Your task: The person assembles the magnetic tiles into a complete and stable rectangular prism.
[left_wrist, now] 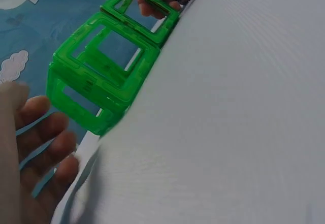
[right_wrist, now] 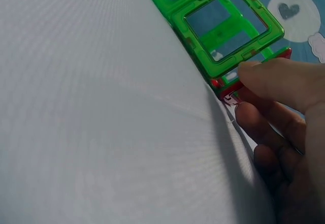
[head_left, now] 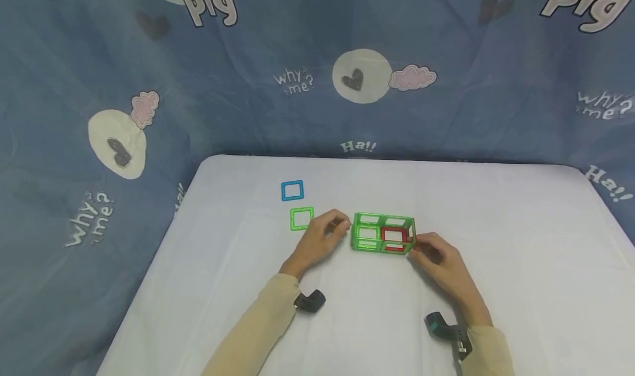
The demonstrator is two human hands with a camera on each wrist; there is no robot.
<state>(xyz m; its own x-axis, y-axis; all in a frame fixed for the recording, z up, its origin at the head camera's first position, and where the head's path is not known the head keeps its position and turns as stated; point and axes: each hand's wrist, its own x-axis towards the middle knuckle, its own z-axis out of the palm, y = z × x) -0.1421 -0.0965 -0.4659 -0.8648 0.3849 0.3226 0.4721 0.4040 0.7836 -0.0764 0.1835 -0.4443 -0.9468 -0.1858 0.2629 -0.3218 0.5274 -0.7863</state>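
Note:
A box-shaped build of magnetic tiles (head_left: 381,235) stands on the white table, two squares long, mostly green with a red square in its right half. My right hand (head_left: 448,264) is at the right end of the build. In the right wrist view its thumb and fingers pinch a red magnetic tile (right_wrist: 231,89) on that end, beside the green frame (right_wrist: 245,55). My left hand (head_left: 318,240) hovers just off the left end, its fingers (left_wrist: 60,145) loosely bent and holding nothing. The green end panel (left_wrist: 87,84) faces it across a small gap.
A loose green square tile (head_left: 292,220) lies partly behind the left hand, and a blue square tile (head_left: 283,192) is farther back. Behind the table's far edge hangs a blue printed curtain (head_left: 307,122). A dark wrist camera (head_left: 311,301) sits on each forearm.

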